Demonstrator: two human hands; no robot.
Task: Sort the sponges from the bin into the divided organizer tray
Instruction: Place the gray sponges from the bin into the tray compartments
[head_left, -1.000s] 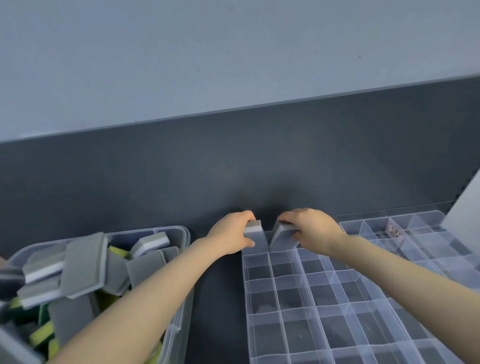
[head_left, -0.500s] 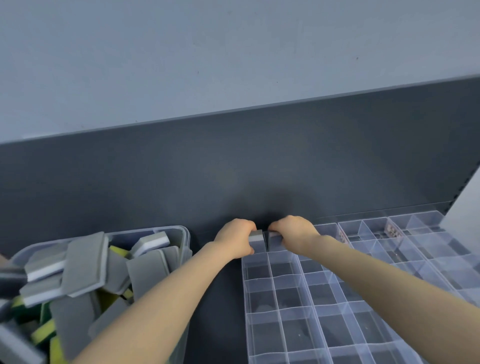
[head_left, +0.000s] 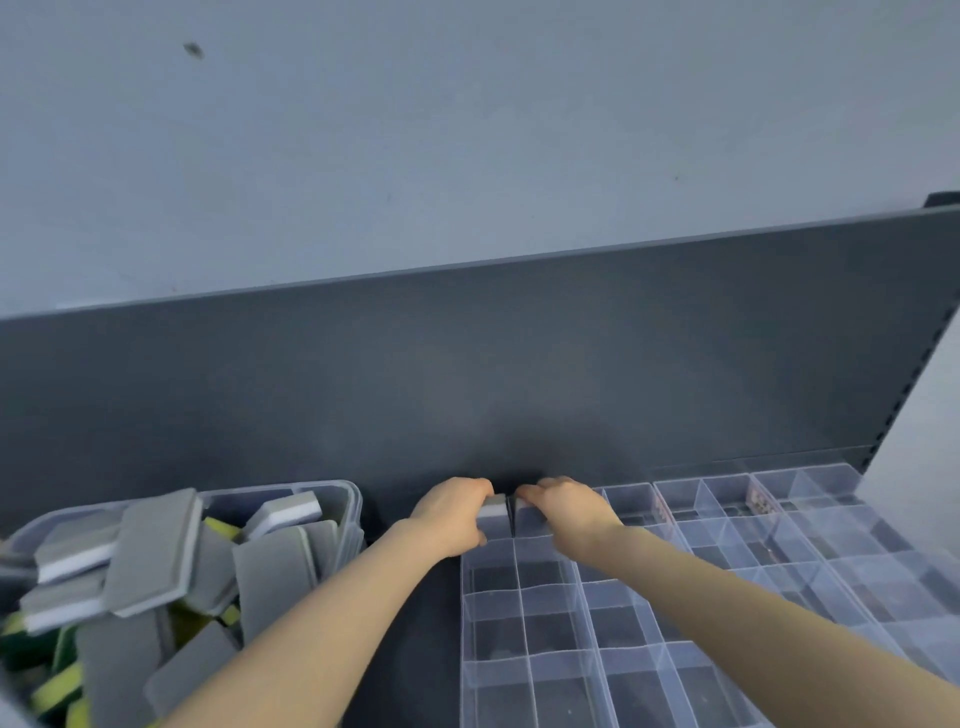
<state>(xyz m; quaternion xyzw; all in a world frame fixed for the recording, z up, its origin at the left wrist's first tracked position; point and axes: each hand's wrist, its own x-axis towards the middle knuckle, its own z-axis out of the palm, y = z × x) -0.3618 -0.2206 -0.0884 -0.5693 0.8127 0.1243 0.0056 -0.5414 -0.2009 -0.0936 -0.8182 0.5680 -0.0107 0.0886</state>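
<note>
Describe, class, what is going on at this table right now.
A person's left hand grips a grey sponge and the right hand grips a second grey sponge, seating them in neighbouring far-corner compartments of the clear organizer tray. The bin at the left holds a pile of sponges. Most other compartments look empty.

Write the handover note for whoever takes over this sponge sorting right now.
Left hand grips a grey-and-white sponge at the far-left corner compartment of the organizer tray.
Right hand holds a grey sponge at the compartment beside it, the two sponges nearly touching. Whether either is fully seated cannot be told.
Bin, left of the tray, is piled with grey and yellow-green sponges.
Done: at most these two placements; no other sponges show in the tray.
Left: release both, then sort the bin's pile.
</note>
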